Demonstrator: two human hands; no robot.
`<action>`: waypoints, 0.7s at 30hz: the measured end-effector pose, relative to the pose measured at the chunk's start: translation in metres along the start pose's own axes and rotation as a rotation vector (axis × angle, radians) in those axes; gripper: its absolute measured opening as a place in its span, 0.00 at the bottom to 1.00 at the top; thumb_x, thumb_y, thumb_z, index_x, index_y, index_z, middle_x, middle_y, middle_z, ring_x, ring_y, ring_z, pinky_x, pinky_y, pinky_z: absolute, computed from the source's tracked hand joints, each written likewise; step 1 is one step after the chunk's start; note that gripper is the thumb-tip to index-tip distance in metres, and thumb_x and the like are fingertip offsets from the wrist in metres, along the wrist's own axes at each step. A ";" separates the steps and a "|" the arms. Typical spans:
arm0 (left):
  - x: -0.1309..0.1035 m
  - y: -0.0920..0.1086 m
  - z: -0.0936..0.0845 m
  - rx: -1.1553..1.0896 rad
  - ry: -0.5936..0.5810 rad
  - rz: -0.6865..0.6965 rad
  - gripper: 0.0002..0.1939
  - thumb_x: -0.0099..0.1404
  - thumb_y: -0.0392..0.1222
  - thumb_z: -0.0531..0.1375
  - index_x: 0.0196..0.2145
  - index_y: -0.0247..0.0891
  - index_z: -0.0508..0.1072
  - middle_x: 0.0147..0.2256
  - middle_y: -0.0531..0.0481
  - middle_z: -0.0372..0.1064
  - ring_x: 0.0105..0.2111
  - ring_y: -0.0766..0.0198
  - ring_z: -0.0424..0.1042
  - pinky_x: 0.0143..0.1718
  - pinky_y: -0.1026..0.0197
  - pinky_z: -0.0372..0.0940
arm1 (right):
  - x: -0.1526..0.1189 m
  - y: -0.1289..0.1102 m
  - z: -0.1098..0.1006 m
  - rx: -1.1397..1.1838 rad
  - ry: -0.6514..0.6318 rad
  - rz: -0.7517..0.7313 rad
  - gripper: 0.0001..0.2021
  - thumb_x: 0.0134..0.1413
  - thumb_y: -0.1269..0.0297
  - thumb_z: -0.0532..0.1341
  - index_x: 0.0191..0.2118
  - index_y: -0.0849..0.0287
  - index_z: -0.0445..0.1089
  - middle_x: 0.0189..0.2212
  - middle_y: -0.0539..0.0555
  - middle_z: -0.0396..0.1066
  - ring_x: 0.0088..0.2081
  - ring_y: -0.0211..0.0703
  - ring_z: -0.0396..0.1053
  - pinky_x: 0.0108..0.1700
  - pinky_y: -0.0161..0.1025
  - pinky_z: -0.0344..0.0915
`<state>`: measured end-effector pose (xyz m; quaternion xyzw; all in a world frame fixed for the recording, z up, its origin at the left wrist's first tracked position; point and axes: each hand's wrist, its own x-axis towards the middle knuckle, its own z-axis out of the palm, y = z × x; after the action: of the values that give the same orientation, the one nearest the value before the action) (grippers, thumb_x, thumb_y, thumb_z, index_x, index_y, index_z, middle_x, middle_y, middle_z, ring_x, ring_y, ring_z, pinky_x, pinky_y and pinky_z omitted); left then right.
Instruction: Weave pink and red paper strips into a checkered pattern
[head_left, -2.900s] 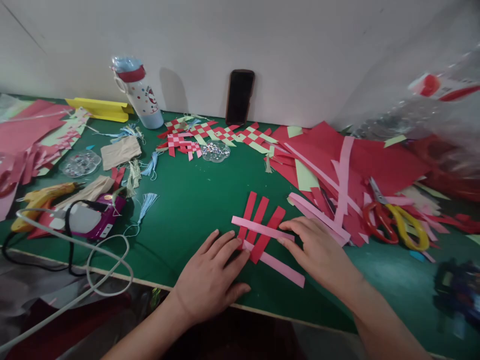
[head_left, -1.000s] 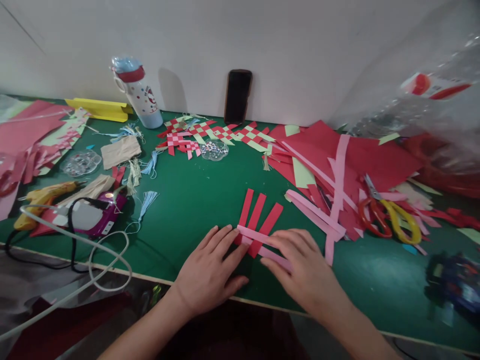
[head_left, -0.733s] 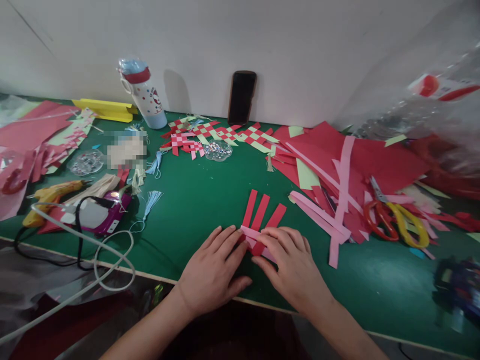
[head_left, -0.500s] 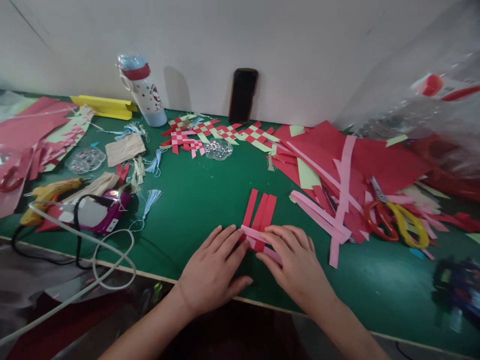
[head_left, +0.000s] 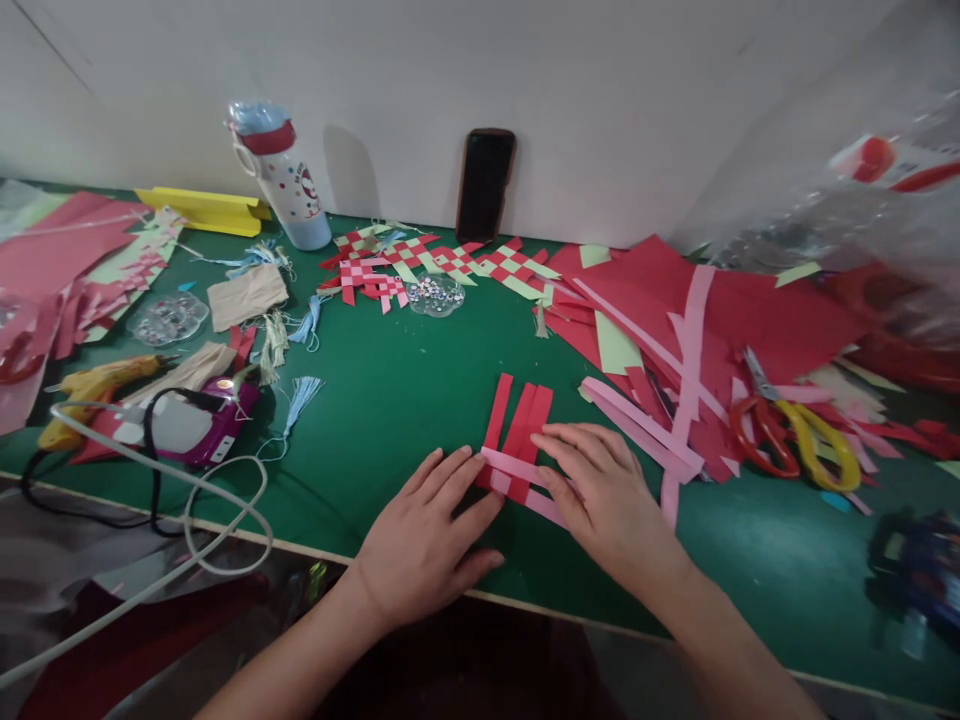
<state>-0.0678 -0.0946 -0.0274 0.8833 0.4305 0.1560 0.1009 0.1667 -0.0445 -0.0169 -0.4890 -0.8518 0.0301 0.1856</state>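
Note:
Near the table's front edge lies a small weave of red paper strips (head_left: 529, 420) crossed by pink paper strips (head_left: 517, 483). My left hand (head_left: 431, 530) rests flat with its fingers stretched out, fingertips on the left ends of the strips. My right hand (head_left: 604, 490) bends over the weave's right side, with the upper pink strip (head_left: 510, 462) between its thumb and fingers. The right end of that strip is hidden under my hand. Loose pink strips (head_left: 637, 425) lie just beyond my right hand.
Scissors (head_left: 761, 440) and red paper sheets (head_left: 750, 300) are at the right. Woven pieces (head_left: 514, 262), a tray of beads (head_left: 435, 295), a phone (head_left: 486, 185) and a bottle (head_left: 281, 180) stand along the back. At left are a glue gun (head_left: 97, 390) and looping cable (head_left: 225, 570).
My right hand has moved slightly right and up along the upper pink strip, uncovering more of the lower pink strip. My left hand stays in place.

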 end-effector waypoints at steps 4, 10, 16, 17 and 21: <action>0.000 0.000 -0.001 -0.005 0.001 0.006 0.22 0.69 0.53 0.55 0.58 0.45 0.66 0.64 0.42 0.55 0.66 0.50 0.51 0.64 0.41 0.52 | 0.012 0.005 -0.001 -0.112 -0.060 -0.100 0.17 0.66 0.61 0.51 0.52 0.55 0.72 0.55 0.57 0.69 0.57 0.57 0.59 0.54 0.57 0.60; 0.001 -0.001 -0.001 -0.003 -0.023 0.009 0.23 0.69 0.53 0.55 0.59 0.46 0.65 0.64 0.42 0.54 0.66 0.50 0.51 0.65 0.41 0.50 | 0.014 0.007 0.007 -0.164 -0.107 -0.164 0.17 0.65 0.62 0.52 0.55 0.54 0.71 0.58 0.56 0.68 0.59 0.58 0.57 0.55 0.57 0.57; 0.001 -0.001 -0.002 -0.013 -0.032 0.005 0.23 0.69 0.53 0.55 0.59 0.45 0.65 0.63 0.42 0.56 0.66 0.50 0.51 0.65 0.41 0.50 | 0.012 0.006 0.014 -0.181 -0.101 -0.139 0.19 0.68 0.58 0.49 0.56 0.55 0.70 0.59 0.57 0.67 0.59 0.57 0.58 0.53 0.55 0.57; 0.001 -0.001 -0.001 -0.012 -0.033 0.004 0.23 0.69 0.53 0.55 0.59 0.45 0.65 0.63 0.41 0.56 0.66 0.50 0.51 0.65 0.41 0.51 | 0.012 0.006 0.015 -0.180 -0.094 -0.133 0.19 0.68 0.58 0.49 0.56 0.54 0.70 0.58 0.57 0.67 0.59 0.56 0.58 0.53 0.55 0.57; 0.002 0.000 -0.001 -0.009 -0.028 -0.001 0.24 0.69 0.54 0.55 0.59 0.45 0.64 0.63 0.41 0.55 0.66 0.49 0.51 0.64 0.40 0.51 | 0.011 0.006 0.016 -0.141 -0.085 -0.110 0.19 0.68 0.57 0.49 0.56 0.52 0.69 0.58 0.57 0.67 0.59 0.55 0.58 0.53 0.55 0.57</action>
<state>-0.0671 -0.0931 -0.0261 0.8846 0.4289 0.1454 0.1112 0.1611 -0.0297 -0.0299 -0.4516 -0.8845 -0.0196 0.1155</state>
